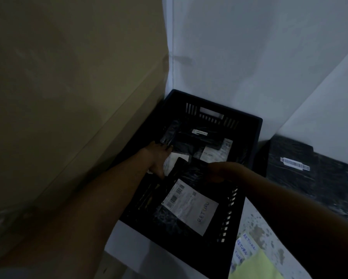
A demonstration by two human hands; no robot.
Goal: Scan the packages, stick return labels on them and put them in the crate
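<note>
**Both hands in crate, top package labelled RETURN**

Left hand: fingers reach down among the black poly-bag packages at the far-left of the crate, fingertips touching a crinkled black bag. Too dark to tell if they're curled round it or just lying on it.

Right hand: fingers bent over the far edge of the top package; grip itself is in shadow, can't tell if it pinches.

Top package lies flat in the near half of the black slotted crate, white shipping label face up, barcodes plus handwritten "RETURN". More labelled black bags sit under and beyond it.

Crate sits in a corner, cardboard box on its left. Right of the crate: another black package with barcode sticker. Near right: strip of handwritten RETURN labels beside a yellow-green sheet.
</note>
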